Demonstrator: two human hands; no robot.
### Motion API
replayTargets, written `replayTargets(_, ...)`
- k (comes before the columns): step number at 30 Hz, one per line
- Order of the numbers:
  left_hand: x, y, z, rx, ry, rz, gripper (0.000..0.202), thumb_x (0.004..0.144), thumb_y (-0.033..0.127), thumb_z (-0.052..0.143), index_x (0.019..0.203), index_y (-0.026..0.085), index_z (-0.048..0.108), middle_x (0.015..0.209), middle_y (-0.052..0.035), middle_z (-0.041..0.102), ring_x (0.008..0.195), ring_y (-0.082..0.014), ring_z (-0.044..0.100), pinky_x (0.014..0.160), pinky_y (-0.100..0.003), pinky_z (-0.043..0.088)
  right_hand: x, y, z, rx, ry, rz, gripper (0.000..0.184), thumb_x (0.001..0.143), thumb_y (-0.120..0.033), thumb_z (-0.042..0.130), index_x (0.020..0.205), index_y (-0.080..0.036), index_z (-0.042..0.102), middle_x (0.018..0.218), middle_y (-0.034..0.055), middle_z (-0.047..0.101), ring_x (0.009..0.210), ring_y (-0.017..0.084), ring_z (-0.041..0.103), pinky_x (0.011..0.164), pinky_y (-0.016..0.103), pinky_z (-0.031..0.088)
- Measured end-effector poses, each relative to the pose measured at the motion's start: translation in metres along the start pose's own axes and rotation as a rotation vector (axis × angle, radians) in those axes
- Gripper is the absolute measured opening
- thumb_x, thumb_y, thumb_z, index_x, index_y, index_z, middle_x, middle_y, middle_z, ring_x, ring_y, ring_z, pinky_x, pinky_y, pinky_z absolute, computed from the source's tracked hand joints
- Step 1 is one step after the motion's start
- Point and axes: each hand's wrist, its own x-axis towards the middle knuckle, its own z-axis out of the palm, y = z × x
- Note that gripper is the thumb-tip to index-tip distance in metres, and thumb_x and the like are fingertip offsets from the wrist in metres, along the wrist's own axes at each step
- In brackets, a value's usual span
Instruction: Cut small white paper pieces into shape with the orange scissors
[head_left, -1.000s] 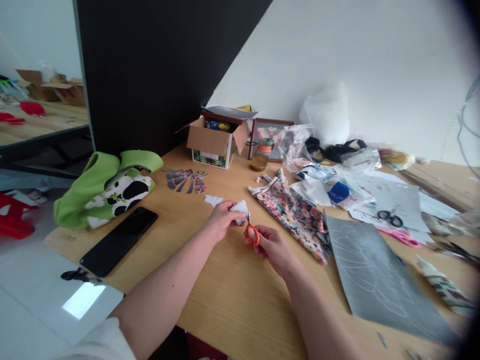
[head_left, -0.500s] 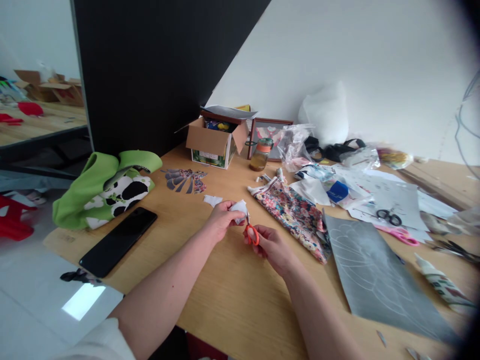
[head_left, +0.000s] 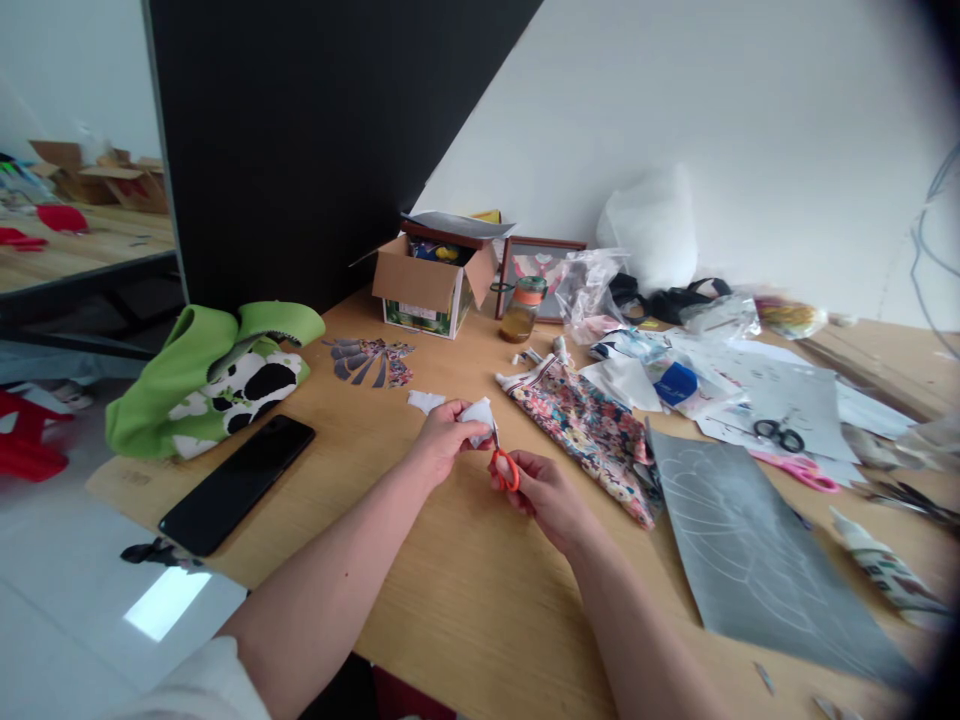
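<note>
Between the thumb and fingers of my left hand (head_left: 445, 440) is a small white piece (head_left: 478, 413), paper or fabric, I cannot tell which. My right hand (head_left: 541, 488) grips orange-handled scissors (head_left: 507, 470), their blades pointing up at the right edge of the white piece. Just beyond my left hand another white scrap (head_left: 426, 401) lies on the wooden table (head_left: 450, 590). Folded floral fabric (head_left: 581, 425) rests to the right of both hands. Cut patterned pieces (head_left: 371, 360) are laid out in a fan shape farther back on the left.
At left lie a black phone (head_left: 238, 483) and a green panda bag (head_left: 210, 385). A cardboard box (head_left: 424, 285) and a jar of liquid (head_left: 523, 312) stand behind. On the right are a grey sheet with white line drawing (head_left: 757, 550), pink scissors (head_left: 799, 468) and a glue bottle (head_left: 885, 570).
Almost nothing differs. Both hands keep their places at the white piece, and the scissors have shifted by a hair at most.
</note>
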Motion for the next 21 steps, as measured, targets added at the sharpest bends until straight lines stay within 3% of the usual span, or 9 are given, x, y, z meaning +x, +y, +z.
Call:
replayTargets(11, 0.0007, -0.0016, -0.0015, -0.013, -0.014, 0.008, 0.018, 0.058, 0.007, 0.068, 0.071, 0.013, 0.057, 0.063, -0.0016, 0.064, 0.052, -0.0116, 0.06, 0.057, -0.026, 0.049, -0.0009, -0.0036, 0.0025, -0.003, 0.02, 0.008, 0.052, 0.065, -0.068, 0.073, 0.07, -0.017, 0.061, 0.065, 0.0008, 0.058, 0.046, 0.007, 0.035, 0.043, 0.024, 0.02)
replayTargets(21, 0.001, -0.0016, -0.0019, -0.011, -0.027, 0.007, 0.018, 0.058, 0.007, 0.068, 0.073, 0.012, 0.059, 0.063, -0.0018, 0.064, 0.051, -0.0117, 0.06, 0.056, -0.025, 0.049, -0.0021, -0.0031, 0.002, 0.013, 0.006, 0.004, 0.05, 0.068, -0.065, 0.072, 0.07, -0.016, 0.06, 0.065, 0.0004, 0.057, 0.046, 0.007, 0.036, 0.044, 0.023, 0.02)
